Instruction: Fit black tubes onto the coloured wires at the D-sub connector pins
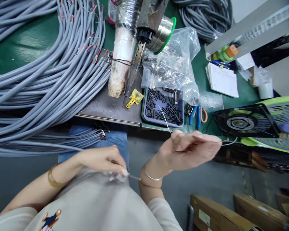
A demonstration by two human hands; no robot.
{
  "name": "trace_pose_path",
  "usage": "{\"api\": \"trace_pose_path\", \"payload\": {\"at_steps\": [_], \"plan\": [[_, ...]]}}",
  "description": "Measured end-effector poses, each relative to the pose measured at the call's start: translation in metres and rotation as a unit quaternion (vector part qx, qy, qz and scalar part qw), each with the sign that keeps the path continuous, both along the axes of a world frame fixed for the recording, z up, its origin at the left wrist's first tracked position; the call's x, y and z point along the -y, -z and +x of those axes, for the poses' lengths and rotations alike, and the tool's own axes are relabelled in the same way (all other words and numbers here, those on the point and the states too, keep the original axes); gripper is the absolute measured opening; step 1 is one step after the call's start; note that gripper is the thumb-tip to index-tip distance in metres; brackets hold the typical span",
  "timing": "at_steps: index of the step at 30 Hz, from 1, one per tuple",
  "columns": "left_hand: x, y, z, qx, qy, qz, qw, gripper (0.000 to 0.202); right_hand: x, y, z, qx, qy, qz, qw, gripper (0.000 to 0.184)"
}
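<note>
My left hand is low, close to my body, with its fingertips pinched on the stripped end of a cable, where thin red and green wires stick out. My right hand is raised in front of the bench edge and pinches a thin silvery solder wire that runs up over the blue tray of small black tubes. Both hands are slightly blurred.
Bundles of grey cable cover the left of the green bench. A wrapped soldering stand, solder spool, plastic bags, blue-handled pliers and a small fan lie ahead. Cardboard boxes stand on the floor.
</note>
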State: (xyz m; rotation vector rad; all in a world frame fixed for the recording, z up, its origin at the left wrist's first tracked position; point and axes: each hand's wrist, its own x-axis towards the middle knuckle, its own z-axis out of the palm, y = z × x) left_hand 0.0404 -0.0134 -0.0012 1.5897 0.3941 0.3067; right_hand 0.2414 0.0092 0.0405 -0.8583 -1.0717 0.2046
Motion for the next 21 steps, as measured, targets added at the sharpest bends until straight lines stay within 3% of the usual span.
{"api": "trace_pose_path", "payload": {"at_steps": [1, 2, 3, 5, 7, 10, 13, 21], "plan": [[-0.006, 0.003, -0.01, 0.042, 0.013, -0.126, 0.991, 0.049, 0.003, -0.002, -0.001, 0.008, 0.003, 0.001, 1.0, 0.026], [-0.012, 0.005, -0.018, 0.069, -0.035, -0.228, 0.971, 0.051, 0.006, -0.003, -0.004, 0.022, 0.006, -0.008, 1.0, 0.025], [-0.016, 0.007, -0.025, 0.103, -0.123, -0.294, 0.942, 0.048, 0.01, -0.003, -0.008, 0.04, 0.007, -0.031, 0.999, 0.023], [-0.023, 0.005, -0.031, 0.154, -0.276, -0.356, 0.88, 0.038, 0.016, -0.002, -0.018, 0.096, -0.021, -0.119, 0.988, 0.018], [-0.026, 0.001, -0.03, 0.183, -0.35, -0.367, 0.843, 0.035, 0.018, 0.001, -0.029, 0.157, -0.086, -0.222, 0.958, 0.013], [-0.027, -0.006, -0.024, 0.189, -0.366, -0.354, 0.84, 0.035, 0.013, 0.007, -0.043, 0.18, -0.186, -0.316, 0.913, 0.01], [-0.027, -0.007, -0.021, 0.19, -0.369, -0.328, 0.848, 0.034, 0.005, 0.01, -0.051, 0.143, -0.246, -0.356, 0.89, 0.009], [-0.024, 0.0, -0.021, 0.169, -0.402, -0.257, 0.862, 0.025, 0.002, 0.01, -0.058, 0.1, -0.24, -0.371, 0.892, 0.012]]}}
